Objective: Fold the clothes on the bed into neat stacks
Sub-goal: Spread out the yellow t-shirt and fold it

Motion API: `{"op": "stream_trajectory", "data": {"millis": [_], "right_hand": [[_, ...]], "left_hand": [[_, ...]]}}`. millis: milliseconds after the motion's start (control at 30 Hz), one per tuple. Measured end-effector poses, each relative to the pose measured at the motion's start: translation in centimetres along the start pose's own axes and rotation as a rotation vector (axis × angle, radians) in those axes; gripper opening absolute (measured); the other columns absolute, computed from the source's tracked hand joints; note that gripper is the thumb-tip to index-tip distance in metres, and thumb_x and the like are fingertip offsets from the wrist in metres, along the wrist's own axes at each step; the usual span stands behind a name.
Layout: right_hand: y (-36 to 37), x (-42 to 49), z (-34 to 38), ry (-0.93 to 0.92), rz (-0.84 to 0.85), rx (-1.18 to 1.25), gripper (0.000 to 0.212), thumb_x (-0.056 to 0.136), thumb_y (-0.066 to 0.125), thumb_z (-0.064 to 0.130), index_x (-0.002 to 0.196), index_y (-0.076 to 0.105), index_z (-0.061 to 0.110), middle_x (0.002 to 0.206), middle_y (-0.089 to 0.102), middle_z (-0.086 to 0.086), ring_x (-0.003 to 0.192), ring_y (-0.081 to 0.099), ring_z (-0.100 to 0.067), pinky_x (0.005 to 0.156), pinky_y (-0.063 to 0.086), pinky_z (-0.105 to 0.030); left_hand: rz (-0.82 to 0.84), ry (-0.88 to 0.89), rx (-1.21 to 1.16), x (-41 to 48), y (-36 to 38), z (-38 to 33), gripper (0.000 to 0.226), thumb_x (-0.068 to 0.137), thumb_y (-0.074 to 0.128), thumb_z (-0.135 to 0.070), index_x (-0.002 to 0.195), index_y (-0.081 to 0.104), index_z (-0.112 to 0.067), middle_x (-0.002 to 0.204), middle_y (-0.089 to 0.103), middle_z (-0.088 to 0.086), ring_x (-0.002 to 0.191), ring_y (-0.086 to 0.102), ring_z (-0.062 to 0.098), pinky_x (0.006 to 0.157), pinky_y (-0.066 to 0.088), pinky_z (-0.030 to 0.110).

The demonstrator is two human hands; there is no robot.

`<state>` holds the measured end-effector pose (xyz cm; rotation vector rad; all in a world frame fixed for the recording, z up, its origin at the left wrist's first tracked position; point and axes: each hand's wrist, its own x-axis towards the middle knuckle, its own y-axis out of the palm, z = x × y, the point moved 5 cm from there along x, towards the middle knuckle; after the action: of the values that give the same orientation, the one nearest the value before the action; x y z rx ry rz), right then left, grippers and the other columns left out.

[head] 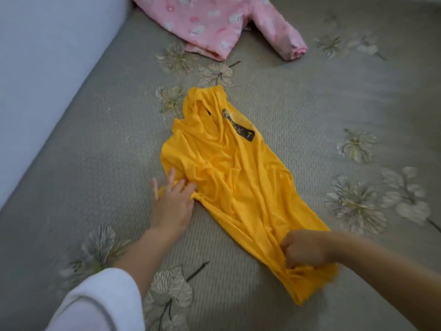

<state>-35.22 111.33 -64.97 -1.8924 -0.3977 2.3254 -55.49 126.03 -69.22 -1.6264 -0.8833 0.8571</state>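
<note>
Single head view looking forward and down, sitting close over bed (286,96) (wide-angle, edges bending), taking in both hands (171,206) near bottom.

Shirt (229,177) lies lengthwise at centre of bed (310,111) — left hand (173,199) on its left edge, right hand (305,249) at its near end. Second garment (214,22) lies beyond, well apart — wall (35,68) at left

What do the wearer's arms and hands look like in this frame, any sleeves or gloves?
Both hands are bare, no gloves, rings or watch visible. The left hand comes from a forearm bare up to a pushed-up white sleeve. The right hand has a bare forearm; no sleeve shows in frame.
</note>
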Motion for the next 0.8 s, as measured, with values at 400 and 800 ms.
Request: {"op": "stream_trajectory", "data": {"millis": [400,800], "right_hand": [[2.0,-3.0,-6.8,0.654,-0.713,-0.129,0.030,0.092,0.038,0.023,0.121,0.047,0.023,0.130,0.047,0.001,0.128,0.039,-0.020,0.108,0.022,-0.054],[-0.2,4.6,13.9,0.048,-0.837,0.427,0.058,0.083,0.048,0.063,0.112,0.048,0.013,0.114,0.051,-0.008,0.109,0.045,-0.029,0.086,0.040,-0.040]], "left_hand": [[1.091,0.370,-0.774,-17.9,2.4,-13.0,0.030,0.088,0.063,-0.037,0.116,0.059,-0.027,0.110,0.063,-0.015,0.101,0.055,-0.003,0.090,0.044,0.018],[-0.158,-0.734,-0.810,-3.2,-1.3,4.3,0.033,0.090,0.061,-0.030,0.117,0.058,-0.011,0.104,0.060,-0.002,0.091,0.058,0.015,0.077,0.043,0.028]]}}
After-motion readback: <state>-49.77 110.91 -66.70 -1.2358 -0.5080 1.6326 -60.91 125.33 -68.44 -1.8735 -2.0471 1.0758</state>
